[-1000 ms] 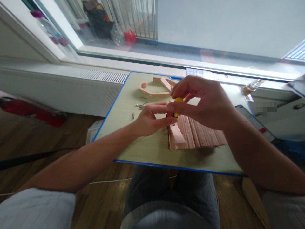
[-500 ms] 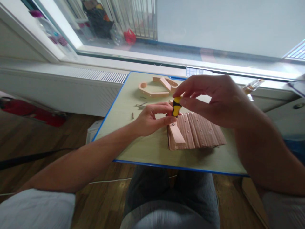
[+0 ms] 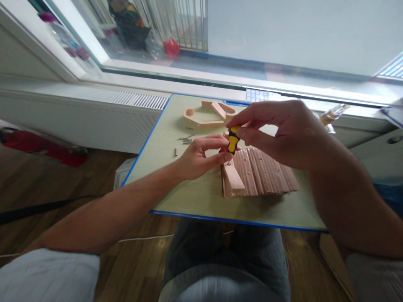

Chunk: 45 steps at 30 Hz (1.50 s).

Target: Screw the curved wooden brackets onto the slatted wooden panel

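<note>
Above the cardboard (image 3: 267,172), the right hand (image 3: 291,134) is pinching a screwdriver (image 3: 233,141). The left hand (image 3: 198,157) is touching its base, grip unclear.

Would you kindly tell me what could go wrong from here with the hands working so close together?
The right hand grips the yellow-and-black tool with its lower end by the left hand's fingers, so a slip might jab them.

The corrugated cardboard beneath the wooden strip might crumple under pressure.

Loose screws on the table could roll if bumped.
</note>
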Motion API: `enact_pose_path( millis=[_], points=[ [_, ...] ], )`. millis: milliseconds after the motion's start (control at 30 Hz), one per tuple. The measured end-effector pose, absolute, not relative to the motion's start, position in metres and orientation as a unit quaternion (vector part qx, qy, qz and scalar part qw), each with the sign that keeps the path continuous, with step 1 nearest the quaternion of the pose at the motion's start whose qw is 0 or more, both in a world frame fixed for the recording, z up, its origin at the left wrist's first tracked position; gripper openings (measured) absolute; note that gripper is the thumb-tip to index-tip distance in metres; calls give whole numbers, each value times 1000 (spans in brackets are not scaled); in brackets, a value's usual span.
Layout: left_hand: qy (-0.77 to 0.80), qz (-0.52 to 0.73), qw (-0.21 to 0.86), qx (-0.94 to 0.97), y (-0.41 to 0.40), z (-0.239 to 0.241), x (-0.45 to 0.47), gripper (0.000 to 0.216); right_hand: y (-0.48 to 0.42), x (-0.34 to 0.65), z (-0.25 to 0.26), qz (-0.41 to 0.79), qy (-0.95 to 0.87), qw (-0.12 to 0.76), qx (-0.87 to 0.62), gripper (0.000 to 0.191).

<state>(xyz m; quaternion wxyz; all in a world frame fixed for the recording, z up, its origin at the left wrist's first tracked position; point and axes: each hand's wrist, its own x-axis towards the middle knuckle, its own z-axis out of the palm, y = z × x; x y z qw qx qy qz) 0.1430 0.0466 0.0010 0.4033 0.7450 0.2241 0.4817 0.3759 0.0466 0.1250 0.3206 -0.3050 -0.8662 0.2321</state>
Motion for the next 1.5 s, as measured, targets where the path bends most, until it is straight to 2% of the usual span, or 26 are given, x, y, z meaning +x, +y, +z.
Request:
enact_pose_path(
  millis=[233,567,800,967,1200,1500],
  points=[
    [209,496,406,739,49,-4,142,17,47,378,122,236,-865,323,-304,8],
    [233,497,395,737,46,-6,143,17,45,370,117,259,-842,342,-327,26],
    [234,521,375,730,46,-7,147,20,48,361,103,232,-828,379,-341,22],
    [251,517,371,729,45,-6,148,18,51,365,105,249,-828,381,-328,28],
    [249,496,404,727,46,-6,144,24,48,373,118,260,-855,343,-291,13],
    [245,500,399,728,47,-9,144,23,47,371,115,266,-849,330,-314,9]
  ],
)
